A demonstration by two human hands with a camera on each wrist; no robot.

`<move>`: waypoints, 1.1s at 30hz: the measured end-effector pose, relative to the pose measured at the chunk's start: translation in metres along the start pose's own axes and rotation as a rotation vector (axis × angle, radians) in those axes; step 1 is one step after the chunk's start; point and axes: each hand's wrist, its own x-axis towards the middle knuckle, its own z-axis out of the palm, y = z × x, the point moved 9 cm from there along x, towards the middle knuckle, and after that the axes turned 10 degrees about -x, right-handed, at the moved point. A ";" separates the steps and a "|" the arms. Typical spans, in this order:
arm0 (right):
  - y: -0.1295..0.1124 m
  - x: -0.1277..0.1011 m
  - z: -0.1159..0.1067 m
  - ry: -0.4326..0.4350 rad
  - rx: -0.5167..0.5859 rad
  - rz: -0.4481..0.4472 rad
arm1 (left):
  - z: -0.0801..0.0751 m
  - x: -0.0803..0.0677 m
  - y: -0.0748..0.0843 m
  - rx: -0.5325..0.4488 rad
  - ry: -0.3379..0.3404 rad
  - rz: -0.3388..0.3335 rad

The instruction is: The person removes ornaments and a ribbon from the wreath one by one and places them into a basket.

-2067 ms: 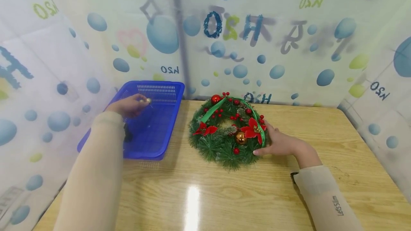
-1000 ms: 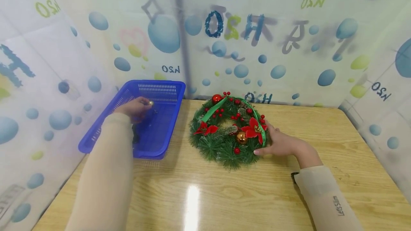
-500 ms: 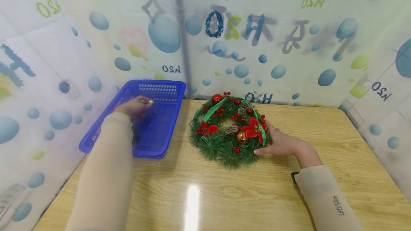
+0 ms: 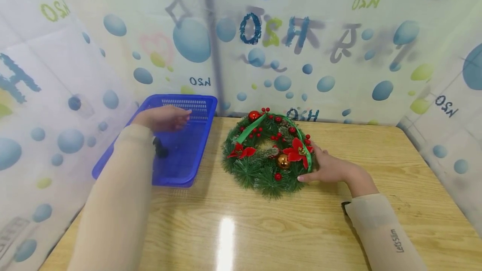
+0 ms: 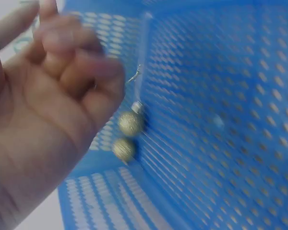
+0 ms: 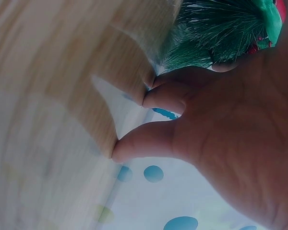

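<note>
- Blue basket [image 4: 196,108], bright all over, its walls a grid of small slots.
- Two glittery gold baubles [image 5: 130,123] sit against the blue mesh inside.
- Wreath [image 4: 268,156]: dark green needles, a green ribbon [image 4: 251,130], red poinsettias [image 4: 299,150], red berries, one red ball [image 4: 253,116], one copper-gold ball [image 4: 283,162].
- Tabletop [image 4: 293,229]: pale yellow wood grain, a glossy white glare spot.
- Backdrop [image 4: 339,45]: white, scattered with blue bubbles, lime-green blobs, mirrored blue and green lettering.
- Both sleeves [image 4: 380,229] are beige, with small dark print on the right one.
</note>
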 end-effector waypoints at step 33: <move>0.000 0.001 0.001 -0.009 0.024 0.005 | 0.145 0.088 0.094 0.224 0.106 0.187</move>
